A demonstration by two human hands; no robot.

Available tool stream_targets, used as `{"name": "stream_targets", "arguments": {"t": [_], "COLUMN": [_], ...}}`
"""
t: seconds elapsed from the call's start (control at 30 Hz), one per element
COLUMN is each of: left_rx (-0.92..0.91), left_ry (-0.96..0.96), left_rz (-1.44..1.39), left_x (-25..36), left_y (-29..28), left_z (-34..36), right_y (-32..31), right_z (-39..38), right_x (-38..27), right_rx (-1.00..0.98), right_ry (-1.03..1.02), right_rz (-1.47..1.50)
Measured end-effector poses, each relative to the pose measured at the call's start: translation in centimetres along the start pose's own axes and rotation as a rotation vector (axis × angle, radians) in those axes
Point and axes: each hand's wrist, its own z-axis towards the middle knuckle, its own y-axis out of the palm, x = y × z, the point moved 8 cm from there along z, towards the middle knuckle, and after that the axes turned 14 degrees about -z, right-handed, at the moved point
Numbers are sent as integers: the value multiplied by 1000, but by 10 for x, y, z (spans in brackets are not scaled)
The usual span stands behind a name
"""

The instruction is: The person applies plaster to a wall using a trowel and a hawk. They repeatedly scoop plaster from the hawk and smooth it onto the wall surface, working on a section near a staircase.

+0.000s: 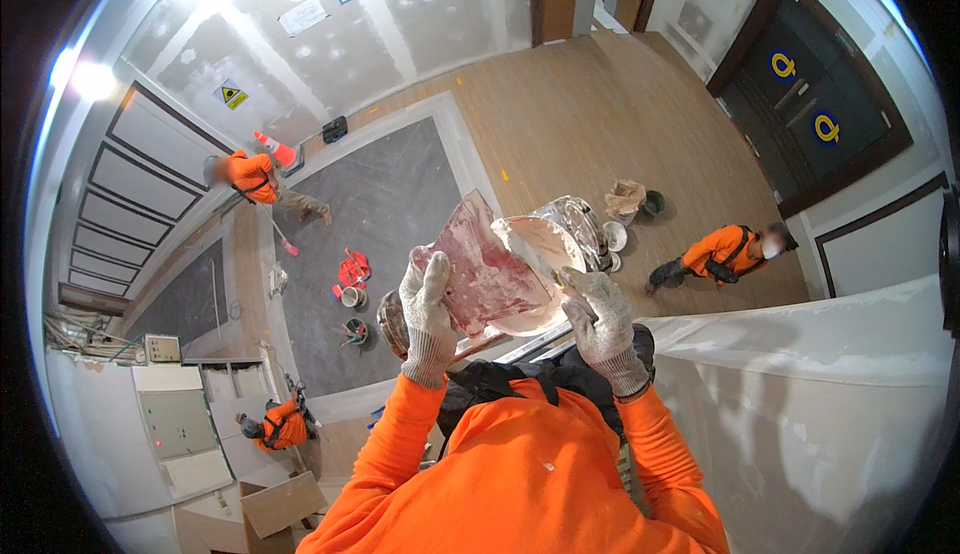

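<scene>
My left hand [430,304], in a grey-white knitted work glove, grips the left edge of a flat reddish, irregular sheet [488,279] smeared with white compound. Its thumb lies on top of the sheet. Behind and to the right of the sheet is a round white tub [548,237], coated inside with pale compound and partly covered by the sheet. My right hand [598,326], gloved the same way, is at the tub's right side with its fingers curled. What those fingers hold is too small to make out.
Far below, a co-worker [258,179] stands at left near an orange cone [276,149], another [285,426] at lower left, a third [730,254] at right. Buckets [354,296] and a red bundle [353,269] lie on the grey floor. A pale wall [800,394] rises close at right.
</scene>
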Motion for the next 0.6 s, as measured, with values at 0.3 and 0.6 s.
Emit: {"name": "stream_targets", "arguments": {"t": [0.3,0.6], "left_rx": [48,110], "left_ry": [-49,-175], "left_rz": [-122,-444], "left_x": [-16,-40], "left_y": [-10,-29], "left_z": [-2,5], "right_y": [-8,-14], "right_z": [-6,-7], "right_x": [1,12], "right_rx": [-88,-71], "right_ry": [0,33], "right_rz": [-82,-46]}}
